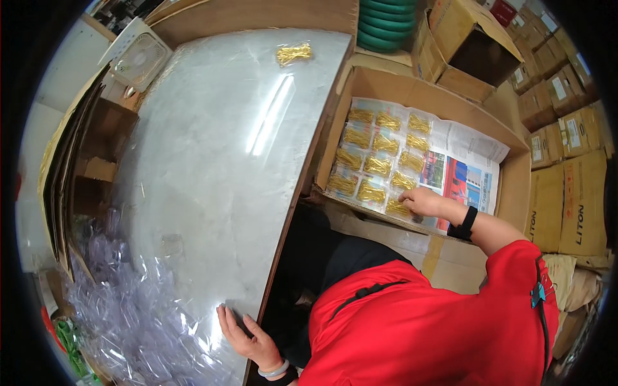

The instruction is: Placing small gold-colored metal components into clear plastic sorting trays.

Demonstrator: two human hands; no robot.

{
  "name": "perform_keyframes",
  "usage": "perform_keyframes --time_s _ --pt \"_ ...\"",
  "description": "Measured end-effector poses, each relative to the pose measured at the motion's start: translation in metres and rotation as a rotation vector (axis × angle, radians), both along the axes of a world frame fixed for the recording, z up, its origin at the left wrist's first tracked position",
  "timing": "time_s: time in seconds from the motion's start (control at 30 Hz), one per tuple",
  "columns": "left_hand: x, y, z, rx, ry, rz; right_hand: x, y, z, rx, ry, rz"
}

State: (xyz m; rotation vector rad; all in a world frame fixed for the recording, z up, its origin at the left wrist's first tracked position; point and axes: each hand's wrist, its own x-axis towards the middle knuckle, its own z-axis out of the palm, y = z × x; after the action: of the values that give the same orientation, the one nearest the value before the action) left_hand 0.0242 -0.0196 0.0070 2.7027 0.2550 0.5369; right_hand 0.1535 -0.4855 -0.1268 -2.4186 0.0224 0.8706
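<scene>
My right hand reaches into a shallow cardboard box, its fingers closed on a small clear bag of thin gold-coloured strands at the near end of a row. Several more such bags lie in rows on newspaper inside the box. At the near edge of the grey table, my left hand rests with its fingers stretched out, holding nothing. Close to it is a heap of clear plastic bags. Another bag of gold strands lies alone at the table's far end.
A white plastic basket and folded cardboard stand along the left side. Behind the box are a stack of green rings and an open carton. Stacked cartons line the right.
</scene>
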Motion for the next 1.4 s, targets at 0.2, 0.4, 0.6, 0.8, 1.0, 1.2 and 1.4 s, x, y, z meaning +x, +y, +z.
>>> perform_keyframes --time_s 0.2,0.4,0.6,0.8,1.0,1.2,1.4 --pt "0.003 -0.001 0.007 -0.09 -0.021 -0.014 0.01 0.023 0.047 -0.097 -0.379 0.014" --pt "-0.003 0.009 0.015 -0.179 -0.057 -0.046 0.076 0.136 0.178 0.269 -0.946 0.326" --pt "-0.02 0.033 0.023 -0.167 -0.083 0.001 0.14 0.257 0.214 0.219 -0.69 0.803" --pt "-0.035 0.046 0.017 -0.121 -0.216 0.039 0.136 0.399 0.217 0.11 -0.873 1.182" --pt "-0.073 0.057 0.006 0.059 -0.405 0.138 0.139 0.464 0.196 0.295 -0.797 1.04" --pt "-0.089 0.067 -0.002 0.244 -0.398 0.422 0.176 0.491 0.221 0.479 -0.786 0.789" --pt "-0.081 0.07 -0.018 0.208 -0.453 0.31 0.276 0.559 0.301 1.447 -0.29 0.125"
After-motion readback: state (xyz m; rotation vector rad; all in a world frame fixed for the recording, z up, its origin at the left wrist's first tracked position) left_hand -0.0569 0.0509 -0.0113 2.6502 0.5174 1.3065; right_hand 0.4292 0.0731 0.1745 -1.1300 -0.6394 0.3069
